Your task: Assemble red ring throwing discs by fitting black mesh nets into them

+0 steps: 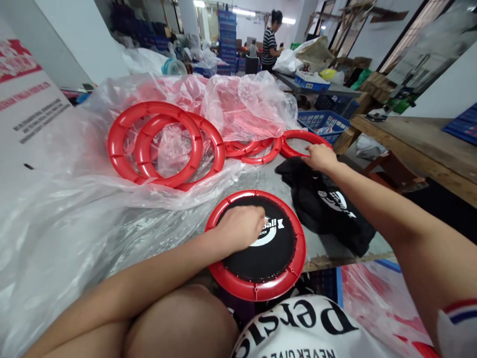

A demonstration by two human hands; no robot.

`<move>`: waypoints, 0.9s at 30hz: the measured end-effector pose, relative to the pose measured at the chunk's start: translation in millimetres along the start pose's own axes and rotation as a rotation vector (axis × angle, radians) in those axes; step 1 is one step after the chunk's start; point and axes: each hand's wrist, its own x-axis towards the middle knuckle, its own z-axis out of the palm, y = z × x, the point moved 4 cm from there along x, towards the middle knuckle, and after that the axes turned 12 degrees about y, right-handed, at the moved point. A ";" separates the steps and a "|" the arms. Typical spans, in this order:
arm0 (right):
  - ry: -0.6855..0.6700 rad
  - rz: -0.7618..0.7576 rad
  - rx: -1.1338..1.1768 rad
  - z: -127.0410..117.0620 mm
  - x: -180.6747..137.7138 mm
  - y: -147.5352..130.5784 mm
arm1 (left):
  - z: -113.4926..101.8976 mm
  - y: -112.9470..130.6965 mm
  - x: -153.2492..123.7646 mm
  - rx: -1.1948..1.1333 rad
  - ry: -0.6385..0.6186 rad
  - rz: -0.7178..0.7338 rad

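Observation:
A red plastic ring with black fabric stretched inside it (257, 281) lies at the near table edge. My left hand (242, 226) rests on that black fabric with its fingers curled into a fist. My right hand (319, 156) reaches forward and grips the near rim of an empty red ring (294, 135). A pile of black printed fabric pieces (328, 206) sits between the two, under my right forearm. More empty red rings (164, 144) lie on clear plastic sheeting to the left.
Clear plastic bags (74, 223) cover the left half of the table. A cardboard box (26, 99) stands at far left. A blue crate (322, 122) and a wooden bench (410, 144) are to the right. A person in a striped shirt (269, 42) stands far back.

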 end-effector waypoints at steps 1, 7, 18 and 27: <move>-0.023 0.083 -0.016 8.8 12.5 7.8 | -4.2 -5.7 3.6 -0.164 0.135 -0.065; -0.134 0.175 0.001 64.7 57.2 26.6 | -15.6 -42.0 17.2 -1.192 0.653 -0.396; -0.270 0.073 -0.014 102.6 88.5 12.8 | 17.5 -30.6 17.4 -1.349 0.564 -0.533; -0.201 0.211 0.073 85.8 78.6 9.2 | 32.3 -27.5 16.2 -1.321 0.397 -0.559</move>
